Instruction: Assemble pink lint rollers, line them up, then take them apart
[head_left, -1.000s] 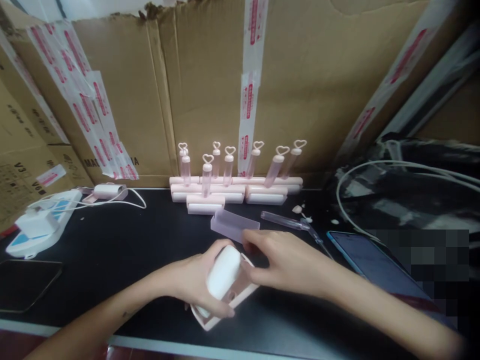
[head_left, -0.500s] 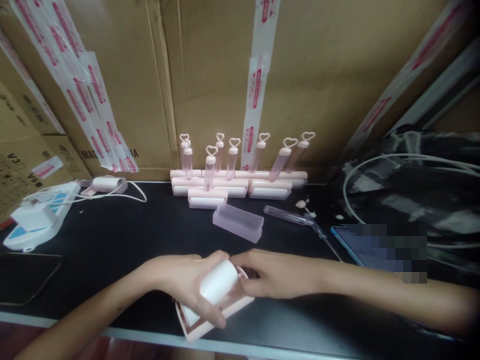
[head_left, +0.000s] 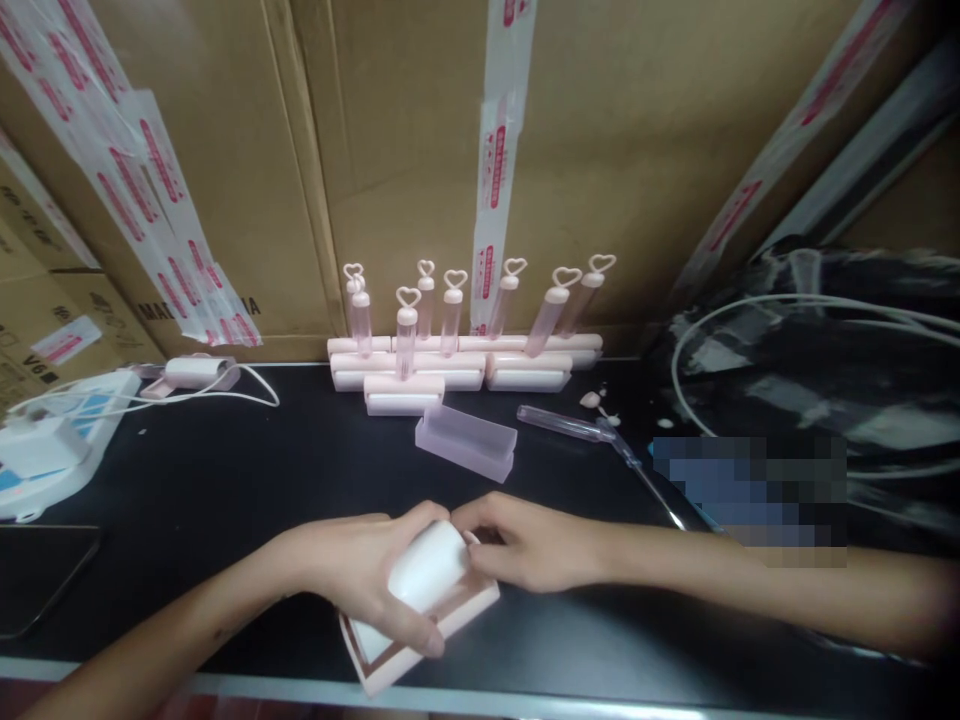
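My left hand point(head_left: 360, 570) is wrapped around a white roller point(head_left: 425, 568) that lies in a pink frame point(head_left: 390, 657) near the front edge of the black table point(head_left: 225, 480). My right hand point(head_left: 525, 545) pinches the roller's right end against the frame. A translucent pink cover point(head_left: 466, 441) lies just behind my hands, apart from them. Several finished pink rollers with heart-topped handles point(head_left: 450, 340) stand in a row at the back.
Cardboard boxes point(head_left: 405, 150) with pink tape wall off the back. A clear handle tube point(head_left: 562, 423) lies right of the cover. A white power strip and charger point(head_left: 45, 445) sit at left, a dark phone point(head_left: 37, 575) at the front left, cables and dark bags point(head_left: 810, 350) at right.
Both hands and the roller frame have shifted slightly left and toward the front edge. My right hand has closed in on the roller's end. The view has tilted a little.
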